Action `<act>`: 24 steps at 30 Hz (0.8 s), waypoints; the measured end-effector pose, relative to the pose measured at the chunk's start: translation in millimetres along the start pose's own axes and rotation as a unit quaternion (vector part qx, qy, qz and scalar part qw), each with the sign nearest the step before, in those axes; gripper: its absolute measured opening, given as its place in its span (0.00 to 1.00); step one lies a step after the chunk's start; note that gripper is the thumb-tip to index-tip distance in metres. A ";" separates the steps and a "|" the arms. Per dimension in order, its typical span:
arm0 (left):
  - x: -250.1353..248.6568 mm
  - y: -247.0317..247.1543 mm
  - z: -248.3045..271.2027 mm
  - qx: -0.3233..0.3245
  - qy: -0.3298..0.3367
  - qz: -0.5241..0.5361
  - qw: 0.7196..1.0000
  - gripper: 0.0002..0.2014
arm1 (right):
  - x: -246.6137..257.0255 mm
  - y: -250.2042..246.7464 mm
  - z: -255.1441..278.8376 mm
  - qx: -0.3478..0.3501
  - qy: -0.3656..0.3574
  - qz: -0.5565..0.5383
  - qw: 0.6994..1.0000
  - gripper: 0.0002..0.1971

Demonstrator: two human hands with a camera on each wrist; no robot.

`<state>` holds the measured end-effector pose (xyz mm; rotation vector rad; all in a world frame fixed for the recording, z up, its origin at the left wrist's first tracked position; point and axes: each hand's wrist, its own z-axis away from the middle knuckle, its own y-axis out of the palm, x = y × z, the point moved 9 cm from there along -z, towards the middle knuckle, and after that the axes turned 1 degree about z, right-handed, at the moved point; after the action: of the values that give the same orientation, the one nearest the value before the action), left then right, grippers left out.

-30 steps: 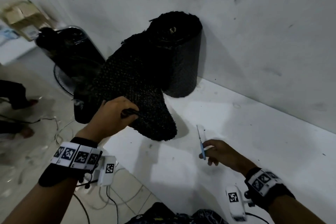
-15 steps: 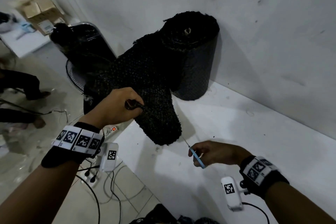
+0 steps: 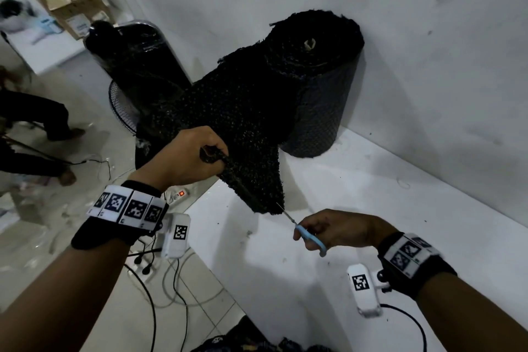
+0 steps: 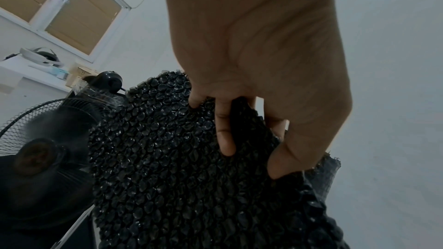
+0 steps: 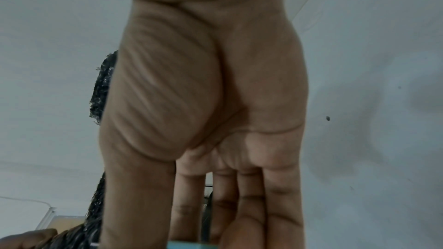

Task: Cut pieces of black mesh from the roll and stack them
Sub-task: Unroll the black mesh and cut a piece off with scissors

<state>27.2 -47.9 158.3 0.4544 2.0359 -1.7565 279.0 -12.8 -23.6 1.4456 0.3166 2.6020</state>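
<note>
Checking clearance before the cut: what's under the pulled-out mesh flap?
Under the mesh flap, near its tip, lies the bare white table. Left of that, a black fan stands beside the table. The flap hides whatever lies directly beneath it.

L hand (image 3: 185, 160) fisted; R hand (image 3: 337, 230) curled.

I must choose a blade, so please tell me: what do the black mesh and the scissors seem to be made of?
The black mesh looks like glossy plastic netting: its bumpy cells glint. It bends softly where the left hand grips it. The scissors in the right hand show thin, metal-looking blades and light blue, probably plastic, handles.
</note>
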 end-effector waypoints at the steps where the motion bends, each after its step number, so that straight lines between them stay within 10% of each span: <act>1: 1.3 -0.9 -0.7 0.000 -0.002 0.002 1.000 0.11 | 1.5 -1.4 -0.2 -0.007 -0.005 0.008 1.000 0.12; 24: 17.9 -8.9 -5.7 0.017 -0.049 0.014 0.999 0.14 | 36.8 -7.5 -13.3 0.011 -0.060 0.022 0.998 0.13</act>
<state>6.8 -44.0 157.5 0.3977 1.9263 -1.7635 248.6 1.4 -2.2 1.6261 0.3026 2.5378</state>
